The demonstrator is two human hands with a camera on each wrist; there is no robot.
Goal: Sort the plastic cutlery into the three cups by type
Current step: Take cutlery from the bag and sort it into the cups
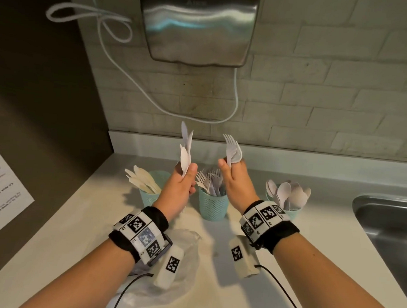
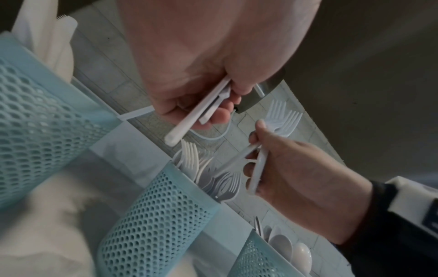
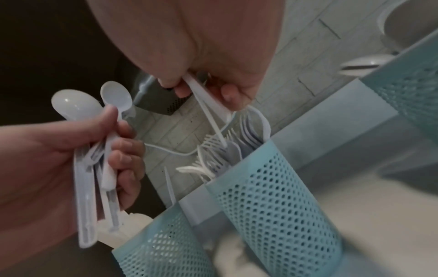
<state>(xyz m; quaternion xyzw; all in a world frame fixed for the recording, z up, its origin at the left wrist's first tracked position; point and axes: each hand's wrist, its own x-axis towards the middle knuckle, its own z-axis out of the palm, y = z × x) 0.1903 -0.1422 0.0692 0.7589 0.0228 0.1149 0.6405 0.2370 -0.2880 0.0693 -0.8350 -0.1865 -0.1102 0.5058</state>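
Three teal mesh cups stand in a row at the back of the counter: the left cup [image 1: 148, 198] holds knives, the middle cup [image 1: 212, 206] forks, the right cup [image 1: 294, 213] spoons. My left hand [image 1: 187, 174] is raised in front of the left and middle cups and grips a mixed bundle of white cutlery [image 1: 186, 150]. The right wrist view shows spoons, a knife and forks in this bundle [image 3: 104, 150]. My right hand [image 1: 230, 166] hovers above the middle cup [image 3: 272, 196] and pinches a few forks [image 1: 232, 148], tines up.
A crumpled clear plastic bag [image 1: 182, 255] lies on the counter under my wrists. A steel sink [image 1: 389, 220] is set in at the right. A hand dryer [image 1: 196, 22] and its cord hang on the tiled wall behind. A paper notice [image 1: 0, 189] is at the left.
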